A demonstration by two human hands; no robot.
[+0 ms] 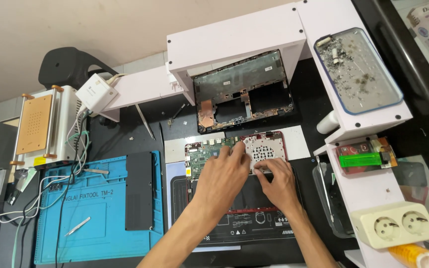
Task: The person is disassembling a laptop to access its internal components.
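Observation:
An opened red-edged laptop base (pixel 279 139) lies on the desk, with a green circuit board (pixel 202 151) at its left and a silver perforated plate (pixel 265 149) at its right. My left hand (pixel 222 181) rests over the board, its fingertips at the left edge of the silver plate. My right hand (pixel 276 183) pinches at the plate's lower edge. Neither hand lifts anything. A black panel (pixel 247 196) under both hands is partly hidden.
A second black laptop shell (pixel 244 92) leans under a white shelf (pixel 234 37). A blue work mat (pixel 95 208) with tweezers (pixel 78 226) and a black battery (pixel 140 191) lies left. A heating plate device (pixel 35 124), a dish of debris (pixel 358 69) and a socket strip (pixel 395 223) stand around.

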